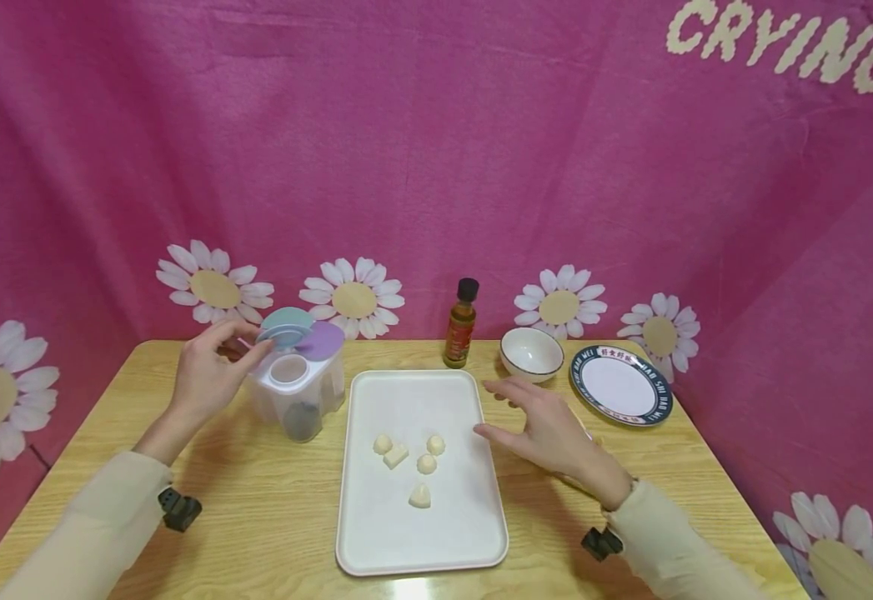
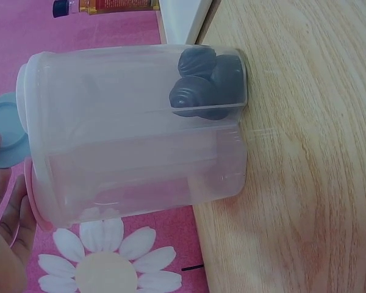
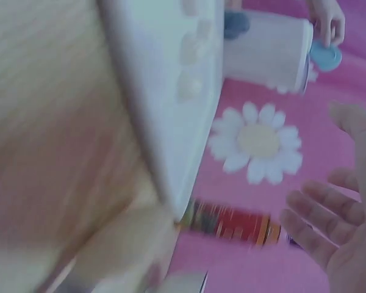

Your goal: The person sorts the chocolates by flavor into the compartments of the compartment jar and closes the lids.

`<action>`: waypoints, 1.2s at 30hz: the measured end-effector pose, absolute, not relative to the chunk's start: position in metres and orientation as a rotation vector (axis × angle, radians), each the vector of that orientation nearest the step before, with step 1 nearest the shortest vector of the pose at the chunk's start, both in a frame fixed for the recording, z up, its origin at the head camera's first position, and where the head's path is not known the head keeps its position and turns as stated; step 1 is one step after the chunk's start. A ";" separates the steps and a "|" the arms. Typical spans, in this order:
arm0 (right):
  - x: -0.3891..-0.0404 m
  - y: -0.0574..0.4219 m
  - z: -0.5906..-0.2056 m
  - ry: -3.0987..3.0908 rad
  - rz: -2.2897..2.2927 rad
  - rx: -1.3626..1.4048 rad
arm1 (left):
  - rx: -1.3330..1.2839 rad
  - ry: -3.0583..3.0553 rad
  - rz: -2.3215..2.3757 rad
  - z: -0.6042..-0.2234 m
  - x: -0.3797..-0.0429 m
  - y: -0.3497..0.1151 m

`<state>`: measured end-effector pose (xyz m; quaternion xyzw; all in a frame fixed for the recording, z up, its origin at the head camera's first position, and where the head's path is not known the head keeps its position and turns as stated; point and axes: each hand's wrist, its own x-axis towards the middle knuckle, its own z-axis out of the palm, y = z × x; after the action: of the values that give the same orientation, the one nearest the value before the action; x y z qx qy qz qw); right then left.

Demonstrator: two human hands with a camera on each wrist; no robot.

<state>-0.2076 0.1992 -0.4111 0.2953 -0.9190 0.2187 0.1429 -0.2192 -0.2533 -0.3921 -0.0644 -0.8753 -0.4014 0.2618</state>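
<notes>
At the left stands a clear plastic container (image 1: 325,392) with flip lids. My left hand (image 1: 211,367) pinches its raised blue-green lid (image 1: 288,317) by the edge, and the round opening below is uncovered. A purple lid (image 1: 323,340) beside it lies down. Several dark, shell-like pieces (image 2: 198,91) rest at the container's bottom in the left wrist view. Over the right edge of the white tray (image 1: 413,400) hovers my right hand (image 1: 544,421), fingers spread, holding nothing. Several small cream-coloured pieces (image 1: 396,455) of different shapes lie on the tray.
Behind the tray stands a dark-capped bottle (image 1: 460,329) with a red label. A white bowl (image 1: 532,350) and a blue-rimmed plate (image 1: 622,385) sit at the back right. Something yellowish is mostly hidden beneath my right hand. A pink flowered cloth hangs behind the table.
</notes>
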 end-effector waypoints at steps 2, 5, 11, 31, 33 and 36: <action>-0.214 0.181 -0.408 -2.608 0.673 0.916 | -0.174 -2.370 -1.086 -0.392 -0.219 -0.253; -0.224 0.154 -0.404 -2.524 0.749 1.009 | -0.178 -2.368 -1.087 -0.393 -0.220 -0.252; -0.246 0.103 -0.395 -2.422 0.911 1.155 | -0.186 -2.363 -1.079 -0.393 -0.219 -0.253; -0.286 -0.011 -0.369 -2.288 0.953 1.395 | -0.223 -2.338 -1.047 -0.393 -0.217 -0.253; -0.288 -0.017 -0.369 -2.290 0.936 1.412 | -0.236 -2.330 -1.040 -0.393 -0.217 -0.253; -0.292 -0.024 -0.371 -2.298 0.949 1.425 | -0.246 -2.321 -1.036 -0.393 -0.217 -0.254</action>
<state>-0.2920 -0.0245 -0.3708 0.4926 -0.7943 0.3280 0.1375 -0.2174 -0.2544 -0.3933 -0.0921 -0.8698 -0.3883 0.2900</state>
